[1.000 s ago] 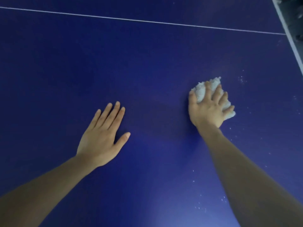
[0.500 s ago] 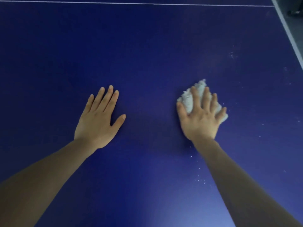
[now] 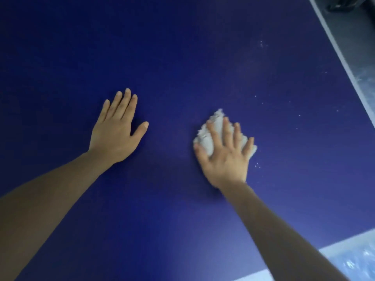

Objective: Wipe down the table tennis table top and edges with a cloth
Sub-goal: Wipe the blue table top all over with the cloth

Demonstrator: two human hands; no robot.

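Note:
The dark blue table tennis table top (image 3: pixel 182 57) fills the view. A crumpled white cloth (image 3: pixel 211 134) lies on it right of centre. My right hand (image 3: pixel 225 157) presses flat on the cloth with fingers spread and nearly straight; the cloth shows beyond the fingertips and at both sides. My left hand (image 3: pixel 117 128) rests flat on the bare table surface to the left, fingers straight and together, thumb out, holding nothing.
The table's white right edge line (image 3: pixel 343 61) runs diagonally at the upper right, with grey floor (image 3: pixel 357 37) beyond. The white near edge (image 3: pixel 345 248) shows at the lower right corner. Small white specks (image 3: pixel 261 44) dot the surface right of the cloth.
My right hand has drawn the cloth toward me across the table. The view has shifted, so the white centre line is gone from view and the near edge now shows.

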